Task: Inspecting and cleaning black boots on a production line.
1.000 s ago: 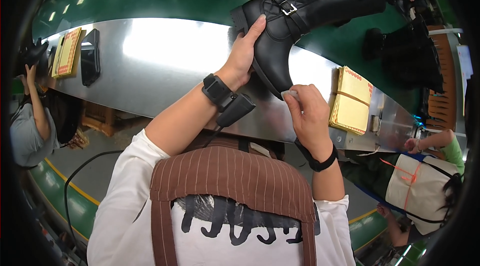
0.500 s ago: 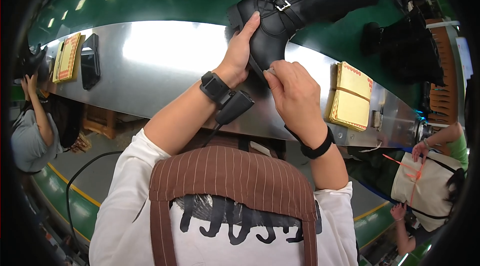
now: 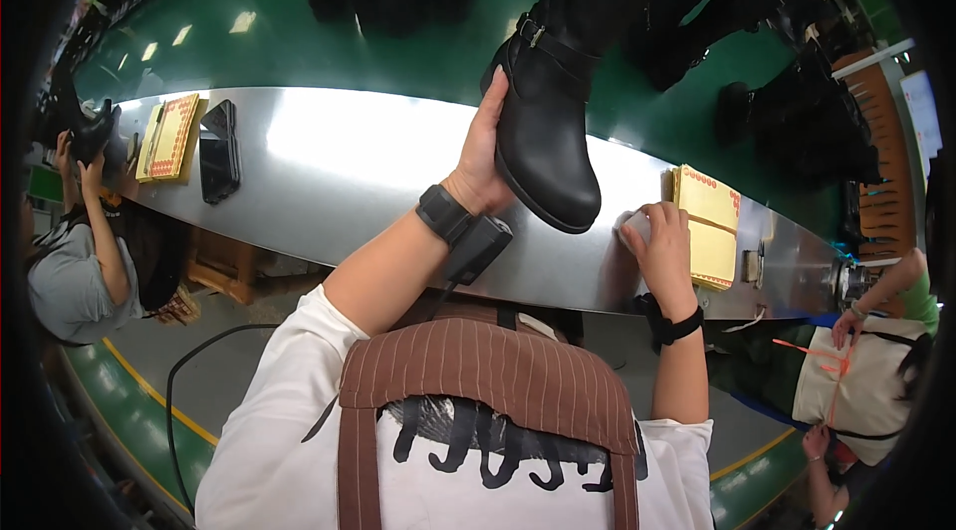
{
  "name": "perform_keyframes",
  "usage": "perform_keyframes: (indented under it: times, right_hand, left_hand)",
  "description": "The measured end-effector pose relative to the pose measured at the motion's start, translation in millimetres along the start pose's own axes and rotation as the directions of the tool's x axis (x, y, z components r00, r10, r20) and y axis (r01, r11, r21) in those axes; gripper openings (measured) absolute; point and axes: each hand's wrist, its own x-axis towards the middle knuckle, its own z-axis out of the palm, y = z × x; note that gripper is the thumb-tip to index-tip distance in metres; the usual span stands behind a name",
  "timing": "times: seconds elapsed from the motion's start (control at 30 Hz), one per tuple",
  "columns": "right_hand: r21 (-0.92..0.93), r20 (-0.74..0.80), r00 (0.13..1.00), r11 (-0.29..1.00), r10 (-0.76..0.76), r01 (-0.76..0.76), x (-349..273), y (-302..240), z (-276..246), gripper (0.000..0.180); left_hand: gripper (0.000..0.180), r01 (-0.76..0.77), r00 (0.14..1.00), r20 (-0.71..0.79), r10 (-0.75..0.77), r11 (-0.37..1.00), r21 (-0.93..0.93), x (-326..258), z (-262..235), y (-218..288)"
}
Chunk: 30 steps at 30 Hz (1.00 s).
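Note:
A tall black boot [image 3: 551, 146] with a buckled ankle strap [image 3: 543, 40] is held up over the metal worktop, its toe pointing down and towards me. My left hand [image 3: 478, 161] is closed around its heel and sole edge, the thumb along the heel side. To the right of the toe, apart from the boot, my right hand [image 3: 664, 249] pinches a small pale grey block [image 3: 635, 229]; its exact kind does not show. Right beside that hand lies a banded stack of yellow papers [image 3: 711, 226] with red print.
Beyond the metal worktop [image 3: 339, 201] runs a green surface [image 3: 269, 57] with several dark boots on it. At left lie a second yellow stack [image 3: 169, 138] and a black phone-like object [image 3: 220, 151]. A co-worker [image 3: 85, 266] handles a boot at far left; another person [image 3: 856, 371] is at right.
The boot has turned, its toe now towards me and its shaft pointing away. My right hand has left the boot's sole edge and moved right, beside the yellow stack, with the pale block.

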Motion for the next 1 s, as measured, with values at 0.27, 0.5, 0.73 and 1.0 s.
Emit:
perform_keyframes:
  times: [0.27,0.5,0.73,1.0]
  right_hand:
    - [0.521,-0.11,0.989,0.853,0.095,-0.024,-3,-56,-48,0.043]
    - [0.89,0.403,0.91,0.191,0.095,-0.414,2,-103,-58,0.06]
    - [0.871,0.28,0.95,-0.453,0.139,-0.191,43,-73,-40,0.034]
    - [0.925,0.346,0.906,-0.073,-0.242,-0.373,105,-17,-30,0.031]
  left_hand:
    - [0.071,-0.035,0.996,0.081,0.035,0.999,-0.006,-14,9,8]
    - [0.066,-0.256,0.961,0.132,0.244,0.964,0.078,-35,27,4]
    - [0.064,-0.147,0.766,0.643,0.018,0.978,0.148,-59,21,32]
    - [0.059,0.199,0.939,0.186,-0.288,0.899,0.39,-29,-1,70]
